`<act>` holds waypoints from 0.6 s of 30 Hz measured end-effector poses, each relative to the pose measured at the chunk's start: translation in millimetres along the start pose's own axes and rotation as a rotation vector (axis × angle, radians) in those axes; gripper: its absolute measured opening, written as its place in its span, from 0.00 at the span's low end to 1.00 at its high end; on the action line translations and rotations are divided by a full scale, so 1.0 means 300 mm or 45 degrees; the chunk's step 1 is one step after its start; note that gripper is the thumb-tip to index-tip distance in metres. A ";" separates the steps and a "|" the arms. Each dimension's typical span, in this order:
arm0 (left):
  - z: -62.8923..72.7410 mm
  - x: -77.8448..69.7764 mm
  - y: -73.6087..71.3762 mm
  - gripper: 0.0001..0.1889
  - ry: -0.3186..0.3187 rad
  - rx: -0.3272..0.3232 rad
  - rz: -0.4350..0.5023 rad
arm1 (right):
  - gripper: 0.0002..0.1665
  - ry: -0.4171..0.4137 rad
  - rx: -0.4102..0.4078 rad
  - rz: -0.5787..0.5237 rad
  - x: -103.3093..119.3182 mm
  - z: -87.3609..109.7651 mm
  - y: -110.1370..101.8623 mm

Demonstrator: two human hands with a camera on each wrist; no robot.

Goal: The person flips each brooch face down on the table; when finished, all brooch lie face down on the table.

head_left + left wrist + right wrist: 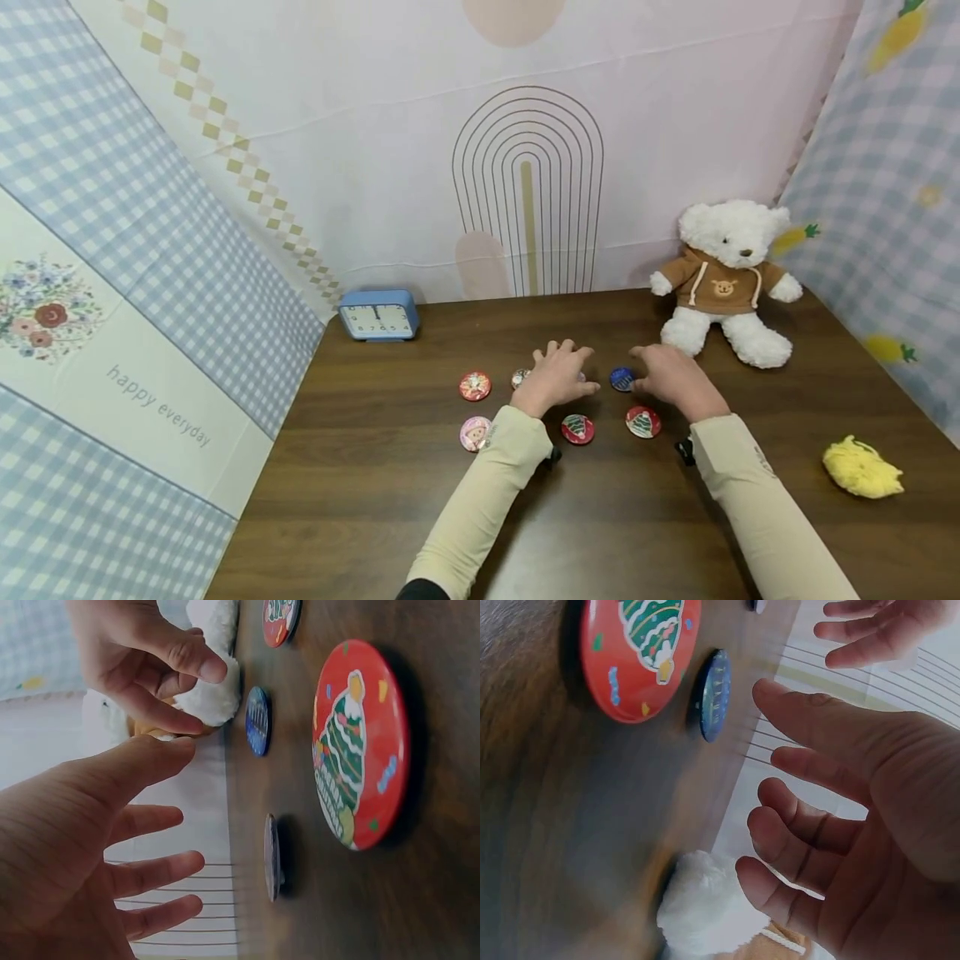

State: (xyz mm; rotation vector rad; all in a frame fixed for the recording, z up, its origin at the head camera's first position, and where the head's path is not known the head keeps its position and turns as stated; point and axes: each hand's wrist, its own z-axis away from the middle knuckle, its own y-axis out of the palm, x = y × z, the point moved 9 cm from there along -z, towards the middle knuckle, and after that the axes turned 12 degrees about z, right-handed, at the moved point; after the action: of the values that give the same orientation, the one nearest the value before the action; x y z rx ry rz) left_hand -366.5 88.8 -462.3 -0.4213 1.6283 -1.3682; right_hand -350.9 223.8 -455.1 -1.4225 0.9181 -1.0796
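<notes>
My left hand (556, 377) hovers over the table with its fingers spread and nothing in them. Beneath it lies a thin badge (271, 857), mostly hidden by the hand in the head view. My right hand (672, 377) is raised beside a blue round badge (622, 379), its fingers loosely bent and holding nothing. Closer to me are two red Christmas-tree badges, a left one (577, 429) and a right one (643, 422). Left of the hands lie a red-rimmed badge (475, 386), a pink badge with a face (475, 433) and a partly covered whitish badge (519, 379).
A blue clock (378, 315) stands at the back left of the brown wooden table (360, 500). At the back right sits a white teddy bear (726, 279) in a brown hoodie. A bundle of yellow yarn (862, 468) lies at the right. Patterned cloth hangs behind and at both sides.
</notes>
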 end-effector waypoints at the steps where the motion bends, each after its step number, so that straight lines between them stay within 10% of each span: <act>1: -0.006 -0.001 0.003 0.33 -0.001 0.000 -0.006 | 0.32 0.003 0.003 0.000 -0.002 -0.002 0.005; 18: -0.036 -0.038 0.087 0.33 -0.075 0.090 -0.076 | 0.28 0.055 0.092 -0.107 -0.026 -0.007 0.058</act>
State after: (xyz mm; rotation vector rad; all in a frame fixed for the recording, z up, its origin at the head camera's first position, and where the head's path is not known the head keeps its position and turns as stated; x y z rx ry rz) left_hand -361.7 112.0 -481.5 -0.4675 1.5256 -1.4396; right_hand -354.8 228.3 -473.2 -1.3933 0.8477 -1.1989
